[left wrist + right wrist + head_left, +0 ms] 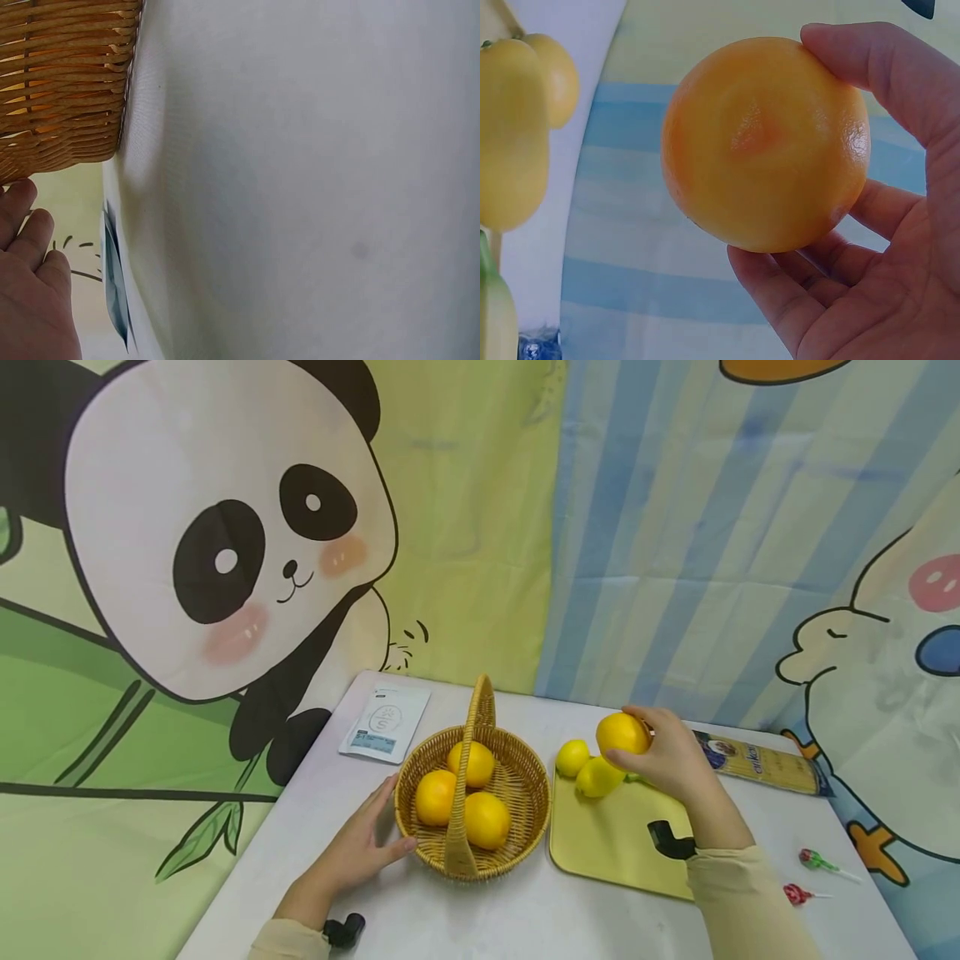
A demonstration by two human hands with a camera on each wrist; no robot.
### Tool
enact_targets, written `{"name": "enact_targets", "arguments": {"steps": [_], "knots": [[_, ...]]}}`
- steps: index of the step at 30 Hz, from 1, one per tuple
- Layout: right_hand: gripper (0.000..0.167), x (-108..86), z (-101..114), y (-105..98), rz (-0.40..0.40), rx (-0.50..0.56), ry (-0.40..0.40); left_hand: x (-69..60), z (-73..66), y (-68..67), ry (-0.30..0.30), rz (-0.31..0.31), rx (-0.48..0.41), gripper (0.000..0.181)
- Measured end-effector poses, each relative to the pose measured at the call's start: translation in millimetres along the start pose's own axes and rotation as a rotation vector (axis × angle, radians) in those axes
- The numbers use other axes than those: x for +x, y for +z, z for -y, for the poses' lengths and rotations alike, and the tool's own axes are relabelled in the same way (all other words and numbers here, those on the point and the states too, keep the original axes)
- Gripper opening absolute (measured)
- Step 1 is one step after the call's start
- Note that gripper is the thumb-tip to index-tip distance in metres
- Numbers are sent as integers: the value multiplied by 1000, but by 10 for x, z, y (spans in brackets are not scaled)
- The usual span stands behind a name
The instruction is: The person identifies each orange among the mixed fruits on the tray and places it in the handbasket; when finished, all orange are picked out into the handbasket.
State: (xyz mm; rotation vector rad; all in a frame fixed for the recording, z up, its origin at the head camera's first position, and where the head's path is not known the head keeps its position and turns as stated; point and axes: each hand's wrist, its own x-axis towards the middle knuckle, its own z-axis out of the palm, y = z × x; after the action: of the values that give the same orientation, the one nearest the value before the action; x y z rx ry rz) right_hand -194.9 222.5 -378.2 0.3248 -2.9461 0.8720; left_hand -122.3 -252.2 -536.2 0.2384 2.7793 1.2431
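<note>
An orange is held up by my right hand, above the far edge of a yellow tray. The right wrist view shows the thumb on one side of this orange and fingertips on the other. Two lemons lie at the tray's far left corner. A green item beside them is mostly hidden by my hand. To the left stands a wicker basket with three oranges and an arched handle. My left hand rests with extended fingers against the basket's left side.
A white pouch lies at the back left of the white table. A pack of noodles or pasta lies at the back right. Two wrapped lollipops are near the right edge. Printed cloth hangs behind.
</note>
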Motion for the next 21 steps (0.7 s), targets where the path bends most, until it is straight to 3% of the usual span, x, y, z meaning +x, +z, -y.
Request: {"name": "enact_targets", "arguments": {"steps": [6, 21], "knots": [[81, 46, 94, 12, 17, 5, 8, 1, -11, -9, 7, -3, -6, 115], [78, 178, 349, 154, 26, 29, -70, -10, -5, -3, 40, -22, -8, 114]]}}
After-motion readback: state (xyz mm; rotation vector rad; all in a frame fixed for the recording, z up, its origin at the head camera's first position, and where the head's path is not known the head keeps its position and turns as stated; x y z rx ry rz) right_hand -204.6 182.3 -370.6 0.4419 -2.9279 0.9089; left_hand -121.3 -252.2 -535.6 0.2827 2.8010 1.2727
